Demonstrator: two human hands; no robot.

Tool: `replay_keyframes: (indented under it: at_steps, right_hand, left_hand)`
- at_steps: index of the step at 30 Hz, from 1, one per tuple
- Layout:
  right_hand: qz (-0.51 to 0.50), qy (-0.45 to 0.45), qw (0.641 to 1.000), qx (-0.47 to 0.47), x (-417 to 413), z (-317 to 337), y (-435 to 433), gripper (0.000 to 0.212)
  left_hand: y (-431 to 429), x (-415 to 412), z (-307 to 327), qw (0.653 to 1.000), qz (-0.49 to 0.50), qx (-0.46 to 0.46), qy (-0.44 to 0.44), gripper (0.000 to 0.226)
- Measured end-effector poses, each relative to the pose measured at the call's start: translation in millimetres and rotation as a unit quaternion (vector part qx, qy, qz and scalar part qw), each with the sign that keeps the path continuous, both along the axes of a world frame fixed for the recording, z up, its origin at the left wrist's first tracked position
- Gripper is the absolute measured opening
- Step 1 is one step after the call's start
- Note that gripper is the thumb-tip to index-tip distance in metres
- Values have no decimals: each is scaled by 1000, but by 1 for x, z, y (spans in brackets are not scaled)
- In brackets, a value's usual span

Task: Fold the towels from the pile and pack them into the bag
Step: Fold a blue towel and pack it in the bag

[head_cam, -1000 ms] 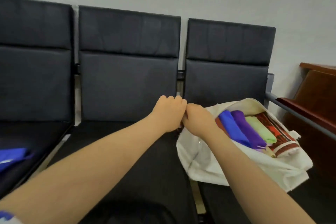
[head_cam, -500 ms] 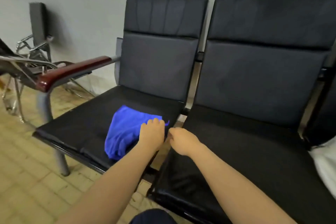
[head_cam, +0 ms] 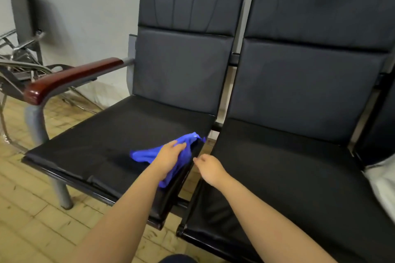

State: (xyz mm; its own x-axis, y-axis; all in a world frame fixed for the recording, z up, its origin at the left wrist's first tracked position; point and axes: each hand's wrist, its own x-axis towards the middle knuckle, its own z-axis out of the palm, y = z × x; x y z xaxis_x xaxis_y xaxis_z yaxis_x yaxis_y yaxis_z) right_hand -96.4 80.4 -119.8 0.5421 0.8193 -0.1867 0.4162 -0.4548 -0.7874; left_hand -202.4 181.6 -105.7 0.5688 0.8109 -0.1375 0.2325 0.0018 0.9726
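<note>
The black end seat (head_cam: 106, 145) of a bench carries a wooden armrest (head_cam: 70, 79) on its outer side. A second seat (head_cam: 288, 177) sits just beside the end seat, with a narrow gap between them. Well apart from the end seat, past the second one, a strip of white fabric (head_cam: 382, 188) shows at the frame's edge. The blue towel (head_cam: 145, 155) lies bunched on the end seat, at the front corner nearest the gap. The left hand (head_cam: 170, 158) rests on top of the towel with its fingers curled into the cloth, gripping it. The right hand (head_cam: 210, 167) hovers over the gap just beside the end seat, fingers loosely bent and holding nothing, close to the towel but apart from it.
</note>
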Motion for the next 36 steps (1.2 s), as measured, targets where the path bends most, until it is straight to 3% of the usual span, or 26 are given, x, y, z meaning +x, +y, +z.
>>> replay_keyframes:
  at_steps: [2, 3, 5, 6, 10, 12, 14, 18, 21, 24, 26, 29, 31, 33, 34, 36]
  right_hand:
    - [-77, 207, 975, 39, 8, 12, -11, 51]
    - [-81, 322, 940, 76, 16, 17, -20, 68]
    - [-30, 492, 852, 175, 37, 26, -44, 84]
    - [-22, 519, 828, 213, 47, 34, -59, 83]
    - [-140, 436, 833, 310, 87, 65, -103, 48]
    - [-201, 373, 840, 339, 109, 80, -126, 38]
    - [-247, 314, 846, 352, 130, 98, -155, 23]
    - [-237, 312, 830, 398, 160, 131, -216, 30]
    - [-217, 230, 863, 394, 173, 146, -245, 16]
    - [-208, 146, 891, 377, 186, 158, -266, 12]
    - [-208, 66, 921, 321, 194, 165, -277, 15]
    - [-200, -25, 949, 242, 194, 181, -290, 14]
    - [-165, 4, 955, 248, 188, 193, -296, 17]
    - [-119, 43, 957, 262, 184, 204, -298, 20]
    - [-109, 53, 955, 270, 182, 207, -297, 18]
    - [-150, 30, 942, 299, 184, 206, -290, 8]
  left_hand:
    - [-16, 5, 31, 969, -46, -180, -161, 20]
    - [-23, 7, 46, 943, -80, -233, -222, 29]
    - [-35, 10, 71, 901, -140, -254, -323, 48]
    - [-43, 12, 82, 885, -171, -249, -353, 52]
    - [-76, 29, 94, 856, -198, -273, -391, 37]
    - [-90, 41, 93, 862, -188, -301, -363, 24]
    - [-98, 56, 89, 888, -172, -291, -311, 29]
    - [-100, 82, 93, 917, -114, -215, -317, 34]
    - [-111, 94, 108, 919, -135, -183, -322, 17]
    - [-117, 105, 118, 962, -146, -91, -213, 16]
    - [-112, 110, 120, 977, -191, -4, -91, 31]
    - [-108, 111, 130, 939, -257, 176, 147, 48]
    - [-116, 107, 142, 907, -338, 105, 230, 51]
    - [-126, 99, 147, 866, -442, -14, 232, 50]
    - [-131, 97, 146, 861, -469, -58, 186, 46]
    - [-141, 98, 136, 885, -440, -149, 34, 44]
